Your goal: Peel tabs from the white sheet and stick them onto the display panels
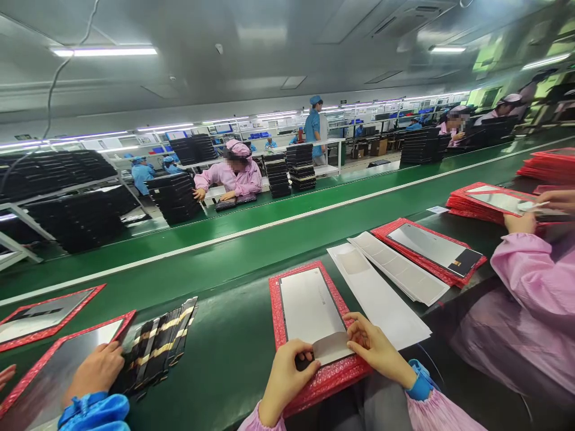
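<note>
A grey display panel (309, 305) lies in a red padded tray (332, 377) right in front of me on the dark bench. My left hand (287, 374) is closed in a pinch on the near end of the panel, fingers curled at a dark strip. My right hand (375, 347) pinches a pale film tab (332, 347) at the panel's near edge. Both wrists wear pink sleeves, the right with a blue cuff.
White liner sheets (381, 293) lie right of the tray. A co-worker's pink sleeve (530, 281) and another red tray (431, 248) sit to the right. At left, another person's hand (96, 371) rests by flex strips (157, 347). A green conveyor (269, 239) runs beyond.
</note>
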Motion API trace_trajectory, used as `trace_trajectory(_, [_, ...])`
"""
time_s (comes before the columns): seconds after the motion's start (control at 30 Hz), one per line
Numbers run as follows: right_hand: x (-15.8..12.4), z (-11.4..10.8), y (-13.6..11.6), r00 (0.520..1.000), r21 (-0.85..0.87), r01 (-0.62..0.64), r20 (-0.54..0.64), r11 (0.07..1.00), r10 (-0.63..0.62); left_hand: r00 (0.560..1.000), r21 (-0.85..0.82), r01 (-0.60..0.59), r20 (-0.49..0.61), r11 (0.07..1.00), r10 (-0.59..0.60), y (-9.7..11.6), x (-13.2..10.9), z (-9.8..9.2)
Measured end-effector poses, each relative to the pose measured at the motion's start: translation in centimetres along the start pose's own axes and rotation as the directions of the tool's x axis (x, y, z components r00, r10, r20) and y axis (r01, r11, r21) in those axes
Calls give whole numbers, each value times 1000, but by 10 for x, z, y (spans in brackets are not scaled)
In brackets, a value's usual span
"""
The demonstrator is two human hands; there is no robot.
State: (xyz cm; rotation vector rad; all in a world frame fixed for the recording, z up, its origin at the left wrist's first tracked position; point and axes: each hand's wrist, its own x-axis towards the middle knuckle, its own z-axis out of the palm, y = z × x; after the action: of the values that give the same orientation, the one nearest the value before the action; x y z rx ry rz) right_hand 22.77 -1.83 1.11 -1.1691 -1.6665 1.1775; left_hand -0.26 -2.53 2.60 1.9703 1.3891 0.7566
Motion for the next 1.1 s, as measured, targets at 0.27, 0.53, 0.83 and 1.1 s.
trace_trajectory(0.27, [-2,3,3,999,-43,20,-25,999,-21,1000,11,-3,-5,1000,3,1,0,0])
trace_trajectory(0.53, [-2,3,1,998,-117,51,-32,992,-55,1000,15,-1,5,1000,1,0,0,1])
trace_trajectory(0.83, [-19,17,19,925,-506,103,-267,857,-269,1000,18,-3,-17,1000,4,1,-1,1])
trace_trajectory(1.1, [-50,45,26,762,-836,376,34,399,-647,1000,23,-9,-13,1000,9,0,-1,3])
